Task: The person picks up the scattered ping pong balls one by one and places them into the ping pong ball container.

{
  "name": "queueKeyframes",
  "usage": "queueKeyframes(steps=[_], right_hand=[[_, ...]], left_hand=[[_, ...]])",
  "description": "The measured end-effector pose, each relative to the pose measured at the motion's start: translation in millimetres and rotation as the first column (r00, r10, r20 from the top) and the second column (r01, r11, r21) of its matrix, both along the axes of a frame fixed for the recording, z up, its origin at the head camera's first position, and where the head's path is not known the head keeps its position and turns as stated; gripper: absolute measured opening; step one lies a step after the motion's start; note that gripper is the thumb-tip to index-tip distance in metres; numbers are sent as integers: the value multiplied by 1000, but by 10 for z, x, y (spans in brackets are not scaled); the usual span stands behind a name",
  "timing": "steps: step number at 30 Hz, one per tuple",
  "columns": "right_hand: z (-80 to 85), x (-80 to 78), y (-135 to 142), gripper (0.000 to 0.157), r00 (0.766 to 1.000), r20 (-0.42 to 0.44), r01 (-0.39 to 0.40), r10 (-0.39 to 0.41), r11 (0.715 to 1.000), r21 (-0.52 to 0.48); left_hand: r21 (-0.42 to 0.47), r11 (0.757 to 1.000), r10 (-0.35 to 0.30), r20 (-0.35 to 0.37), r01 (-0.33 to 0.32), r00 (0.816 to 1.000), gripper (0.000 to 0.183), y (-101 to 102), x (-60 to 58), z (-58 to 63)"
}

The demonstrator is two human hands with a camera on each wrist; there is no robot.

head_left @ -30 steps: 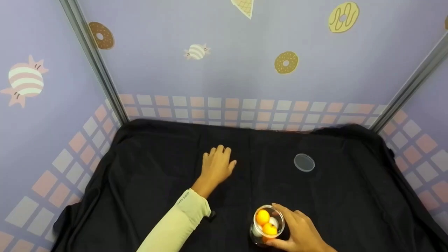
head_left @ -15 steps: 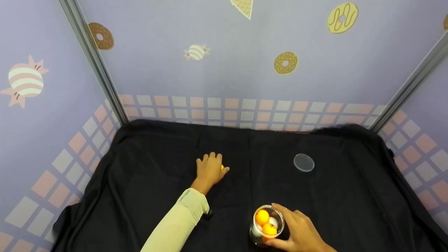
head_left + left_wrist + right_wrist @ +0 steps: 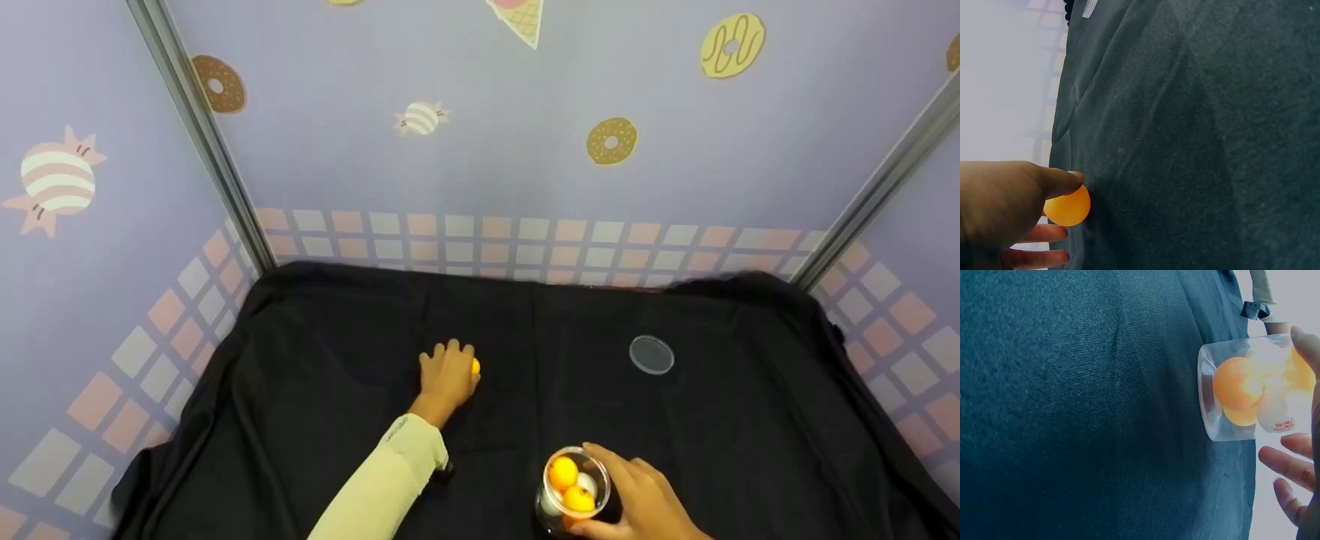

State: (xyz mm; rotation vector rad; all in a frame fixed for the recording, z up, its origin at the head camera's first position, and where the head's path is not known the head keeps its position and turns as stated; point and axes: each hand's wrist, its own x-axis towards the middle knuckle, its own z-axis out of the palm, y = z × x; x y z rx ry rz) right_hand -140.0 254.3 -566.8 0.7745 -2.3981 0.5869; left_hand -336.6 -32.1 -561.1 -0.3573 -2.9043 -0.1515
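Observation:
An orange ping-pong ball point(image 3: 1069, 208) is pinched by my left hand point(image 3: 445, 379), the thumb across its top in the left wrist view. Only a sliver of that ball shows past the hand in the head view. At the front, my right hand point(image 3: 646, 501) grips a clear plastic jar point(image 3: 1206, 396) around its upper side, thumb and index finger on opposite sides. The jar stands upright and uncapped on black cloth. Inside it lie several balls, among them an orange ball point(image 3: 563, 474) near the rim and a white ball point(image 3: 1275, 413) with a red print.
A round clear lid point(image 3: 652, 355) lies flat on the black cloth point(image 3: 360, 337), right of the middle. Lilac walls point(image 3: 487, 165) with sweets drawn on them enclose the back and both sides. Creases run along the cloth's left side.
My left hand has drawn back slightly and to the left, and its thumb has closed in on the orange ball, which was hidden at first. The right hand and jar have stayed in place.

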Motion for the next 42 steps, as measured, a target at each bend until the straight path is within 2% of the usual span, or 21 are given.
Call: queueKeyframes(steps=[5, 10, 17, 22, 26, 29, 37, 42], right_hand=[[-64, 101, 10, 101, 998, 7, 62, -62, 998, 2], [-90, 131, 9, 100, 996, 14, 84, -84, 996, 0], [-62, 133, 3, 99, 996, 42, 84, -83, 996, -4], [-15, 74, 6, 99, 999, 29, 37, -38, 999, 7], [22, 5, 0, 99, 1000, -11, -14, 14, 1000, 4], [30, -17, -5, 99, 999, -38, -24, 24, 1000, 3], [21, -20, 1, 99, 1000, -24, -17, 17, 1000, -1], [23, -27, -1, 99, 999, -30, -21, 21, 1000, -1]], left_hand=[[-4, 1000, -14, 9, 14, 1000, 37, 12, 101, -101], [-15, 1000, -13, 7, 14, 1000, 37, 33, 131, -115], [-6, 1000, -27, -30, 27, 999, 39, 61, 138, -44], [2, 999, -41, -35, 41, 999, 39, 71, 120, 49], [-3, 999, -37, -67, 37, 997, 40, 73, 79, 108], [-5, 999, -37, -68, 37, 997, 40, 77, 66, 136], [-2, 999, -46, -63, 46, 997, 41, 90, 90, 170], [-6, 997, -72, -80, 71, 994, 41, 112, 148, 223]])
